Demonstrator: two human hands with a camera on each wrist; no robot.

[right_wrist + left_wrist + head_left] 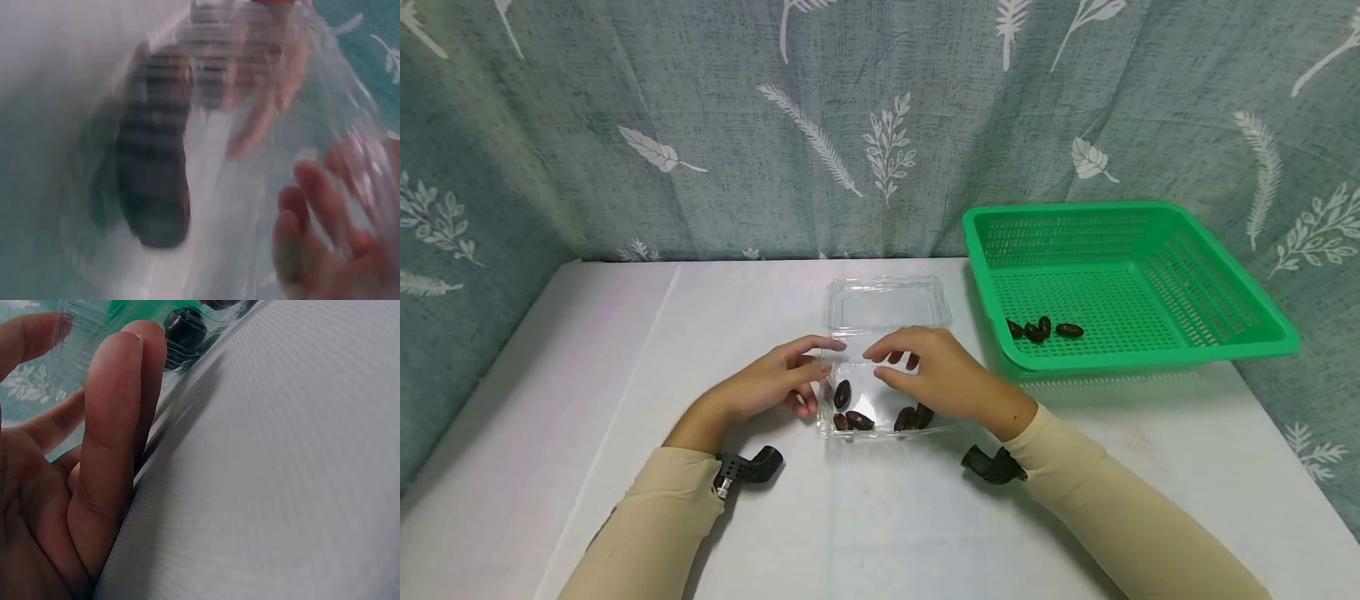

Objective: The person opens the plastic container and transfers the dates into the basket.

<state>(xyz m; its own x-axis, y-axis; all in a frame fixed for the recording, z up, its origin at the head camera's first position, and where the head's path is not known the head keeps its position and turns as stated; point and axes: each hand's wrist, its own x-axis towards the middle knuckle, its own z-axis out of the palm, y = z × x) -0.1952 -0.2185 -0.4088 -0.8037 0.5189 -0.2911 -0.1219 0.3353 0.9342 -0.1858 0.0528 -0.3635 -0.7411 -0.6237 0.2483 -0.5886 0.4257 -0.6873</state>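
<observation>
A clear plastic clamshell box [880, 379] lies with its lid [887, 302] folded back. Inside it are several dark brown dates [859, 420], grouped at the near left and near right corners. My left hand [778, 382] rests at the box's left side, index finger and thumb reaching over the edge, other fingers bent loosely outside. The left wrist view shows two fingers [112, 406] beside the clear wall. Over the right half of the box hovers my right hand [936, 375], fingers curved and apart from the thumb, with nothing visible between them.
A green perforated basket [1131, 360] stands at the back right, with several more dates [1069, 331] in its near left corner. White cloth [880, 517] covers the table. A patterned green curtain [715, 125] hangs behind it.
</observation>
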